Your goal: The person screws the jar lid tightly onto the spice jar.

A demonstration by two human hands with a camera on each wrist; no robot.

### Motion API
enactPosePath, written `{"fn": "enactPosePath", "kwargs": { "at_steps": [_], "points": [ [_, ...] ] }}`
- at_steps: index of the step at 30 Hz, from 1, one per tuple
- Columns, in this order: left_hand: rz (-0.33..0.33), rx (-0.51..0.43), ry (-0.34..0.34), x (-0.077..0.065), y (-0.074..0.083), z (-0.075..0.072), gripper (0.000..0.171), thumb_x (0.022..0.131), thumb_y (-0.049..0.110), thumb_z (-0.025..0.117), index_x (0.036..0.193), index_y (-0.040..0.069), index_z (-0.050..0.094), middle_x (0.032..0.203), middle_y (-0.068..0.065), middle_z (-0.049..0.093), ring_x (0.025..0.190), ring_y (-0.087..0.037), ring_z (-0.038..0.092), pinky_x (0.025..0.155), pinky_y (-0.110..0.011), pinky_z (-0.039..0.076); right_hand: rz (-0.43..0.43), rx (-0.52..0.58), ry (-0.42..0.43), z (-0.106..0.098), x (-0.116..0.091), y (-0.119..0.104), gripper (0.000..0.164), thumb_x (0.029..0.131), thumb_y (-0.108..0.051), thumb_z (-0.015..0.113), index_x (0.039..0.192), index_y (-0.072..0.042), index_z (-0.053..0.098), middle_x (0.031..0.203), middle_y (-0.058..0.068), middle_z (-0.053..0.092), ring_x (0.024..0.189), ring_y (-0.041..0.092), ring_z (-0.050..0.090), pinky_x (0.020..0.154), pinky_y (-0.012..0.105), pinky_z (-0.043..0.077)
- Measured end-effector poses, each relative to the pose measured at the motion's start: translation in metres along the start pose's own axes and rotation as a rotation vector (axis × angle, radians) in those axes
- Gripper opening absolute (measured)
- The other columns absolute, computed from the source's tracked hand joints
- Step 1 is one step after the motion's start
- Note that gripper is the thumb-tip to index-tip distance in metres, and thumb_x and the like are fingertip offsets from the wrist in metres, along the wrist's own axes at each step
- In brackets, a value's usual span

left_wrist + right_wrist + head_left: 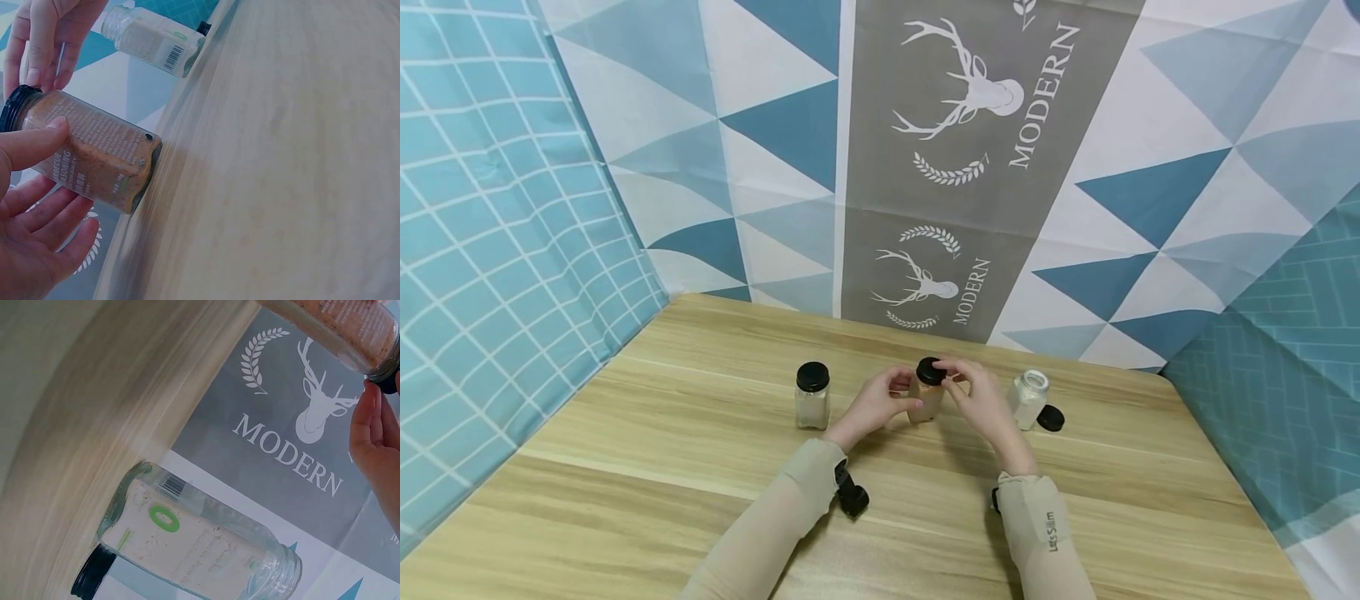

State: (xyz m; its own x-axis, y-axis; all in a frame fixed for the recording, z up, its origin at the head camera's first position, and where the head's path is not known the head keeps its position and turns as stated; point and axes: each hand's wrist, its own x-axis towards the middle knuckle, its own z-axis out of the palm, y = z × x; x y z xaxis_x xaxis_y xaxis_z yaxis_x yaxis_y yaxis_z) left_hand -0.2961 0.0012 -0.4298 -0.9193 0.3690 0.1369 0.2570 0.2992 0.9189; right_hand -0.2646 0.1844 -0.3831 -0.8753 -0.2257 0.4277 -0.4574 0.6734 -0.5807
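A glass seasoning jar [94,147] with orange-brown powder and printed text is upright at the middle of the wooden table, its base right at the tabletop. My left hand [880,404] grips its body, thumb [37,144] across the printed side and fingers behind. On top sits a black lid [929,372], which my right hand [981,402] pinches at the rim between thumb and fingers. To the right stands a lidless glass jar [194,531] with pale contents and a barcode label. Its mouth is uncovered, and a loose black lid [1051,418] lies beside it.
Left of my left hand stands another glass jar [812,408] with pale contents and a black lid on. Behind the wooden table [662,467] hangs a patterned cloth [790,167] with deer prints and triangles. Blue cloths [490,217] flank both sides.
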Motion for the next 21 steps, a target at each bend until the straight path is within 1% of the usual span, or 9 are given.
{"fn": "enactPosePath", "kwargs": {
  "at_steps": [5, 12, 18, 19, 21],
  "points": [
    [0.003, -0.005, 0.001, 0.0002, -0.0007, 0.0003, 0.048, 0.079, 0.015, 0.07, 0.123, 0.004, 0.051, 0.12, -0.013, 0.057, 0.109, -0.026, 0.055, 0.093, -0.037, 0.045, 0.011, 0.01, 0.01, 0.0001, 0.0, -0.0001, 0.024, 0.086, -0.006, 0.06, 0.109, -0.012, 0.065, 0.105, 0.008, 0.062, 0.09, 0.023, 0.059, 0.071, 0.041, 0.05],
    [0.002, -0.012, 0.001, 0.0013, -0.002, 0.0005, 0.049, 0.079, 0.015, 0.07, 0.123, 0.005, 0.051, 0.119, -0.013, 0.057, 0.108, -0.025, 0.055, 0.092, -0.037, 0.046, -0.013, 0.03, 0.034, 0.0004, 0.0011, 0.0015, 0.023, 0.084, -0.001, 0.061, 0.105, -0.008, 0.065, 0.099, 0.009, 0.061, 0.087, 0.023, 0.059, 0.075, 0.041, 0.051],
    [0.001, -0.015, 0.003, 0.0011, -0.0014, 0.0002, 0.049, 0.08, 0.015, 0.07, 0.123, 0.005, 0.051, 0.12, -0.013, 0.057, 0.109, -0.025, 0.055, 0.093, -0.038, 0.045, -0.051, 0.008, 0.049, 0.0004, 0.0021, 0.0033, 0.041, 0.084, -0.001, 0.061, 0.124, -0.007, 0.054, 0.092, 0.008, 0.059, 0.083, 0.02, 0.059, 0.075, 0.036, 0.051],
    [0.0, -0.014, 0.003, 0.0011, -0.0015, 0.0002, 0.049, 0.08, 0.016, 0.07, 0.123, 0.005, 0.051, 0.12, -0.013, 0.057, 0.109, -0.025, 0.055, 0.093, -0.038, 0.045, -0.052, 0.001, 0.049, 0.0003, 0.002, 0.0033, 0.041, 0.084, -0.001, 0.061, 0.124, -0.007, 0.054, 0.091, 0.008, 0.059, 0.082, 0.019, 0.058, 0.075, 0.035, 0.051],
    [-0.001, -0.009, 0.002, 0.0015, -0.0021, 0.0005, 0.049, 0.08, 0.016, 0.07, 0.123, 0.005, 0.051, 0.12, -0.013, 0.057, 0.109, -0.025, 0.055, 0.093, -0.037, 0.045, -0.046, -0.007, 0.044, 0.0005, 0.002, 0.0035, 0.037, 0.084, -0.002, 0.061, 0.121, -0.008, 0.058, 0.09, 0.007, 0.059, 0.082, 0.019, 0.058, 0.075, 0.035, 0.051]
  ]
}}
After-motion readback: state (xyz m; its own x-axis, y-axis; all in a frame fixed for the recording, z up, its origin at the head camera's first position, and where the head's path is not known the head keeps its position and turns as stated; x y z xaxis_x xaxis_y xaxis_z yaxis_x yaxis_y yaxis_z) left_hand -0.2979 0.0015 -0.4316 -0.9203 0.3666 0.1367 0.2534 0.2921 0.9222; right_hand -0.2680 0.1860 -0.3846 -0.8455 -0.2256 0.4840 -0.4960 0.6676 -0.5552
